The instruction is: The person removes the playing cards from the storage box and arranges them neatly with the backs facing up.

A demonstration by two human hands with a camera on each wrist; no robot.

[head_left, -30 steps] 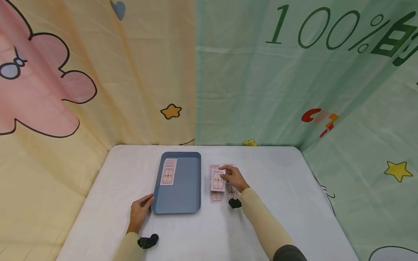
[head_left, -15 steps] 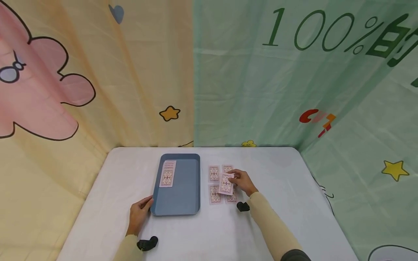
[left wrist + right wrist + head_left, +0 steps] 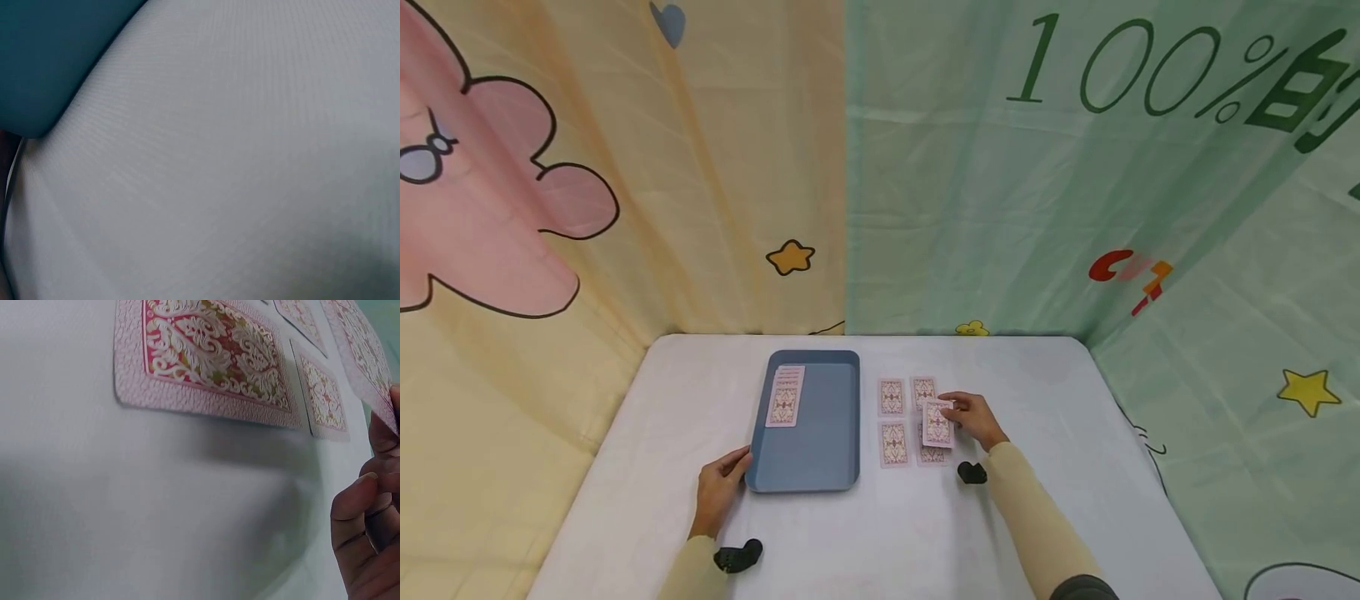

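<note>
My right hand [image 3: 973, 417] pinches a playing card [image 3: 936, 425] by its right edge, ornate red-and-white back up. It is held above the table, partly covering two cards in the right column; in the right wrist view the lifted card [image 3: 362, 347] shows at the upper right by my fingertips [image 3: 356, 494]. To its left lie two more face-down cards, a far one [image 3: 892, 397] and a near one [image 3: 894, 444]. My left hand [image 3: 717, 492] holds the left front edge of a blue-grey tray [image 3: 820, 462] between thumb and fingers. An overlapping row of cards [image 3: 783, 404] lies in the tray's far left part.
A white cloth covers the table [image 3: 647, 467]. Printed curtains [image 3: 970, 208] stand behind the table and along its sides. A dark wrist device shows by the left wrist [image 3: 739, 556] and another by the right [image 3: 972, 473].
My right hand has moved to the right with the card, from over the left column to over the right column. The left hand and the tray have stayed in place.
</note>
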